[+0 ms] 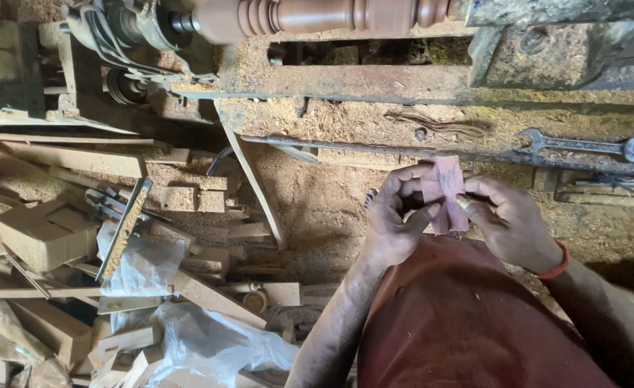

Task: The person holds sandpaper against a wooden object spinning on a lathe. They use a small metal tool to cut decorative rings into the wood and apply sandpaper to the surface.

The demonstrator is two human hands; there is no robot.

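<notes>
A small piece of sandpaper, reddish-brown and dusty, is pinched between both hands in front of the person's chest. It stands roughly upright, folded or creased down its length, with its top edge squared off and slightly ragged. The left hand grips its left edge with curled fingers; the right hand holds the right edge near the lower corner. Its lower part hangs just above the rust-coloured garment.

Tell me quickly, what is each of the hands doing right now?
Left hand: closed, pinching the reddish sandpaper piece.
Right hand: closed, gripping the same piece from the other side.
</notes>
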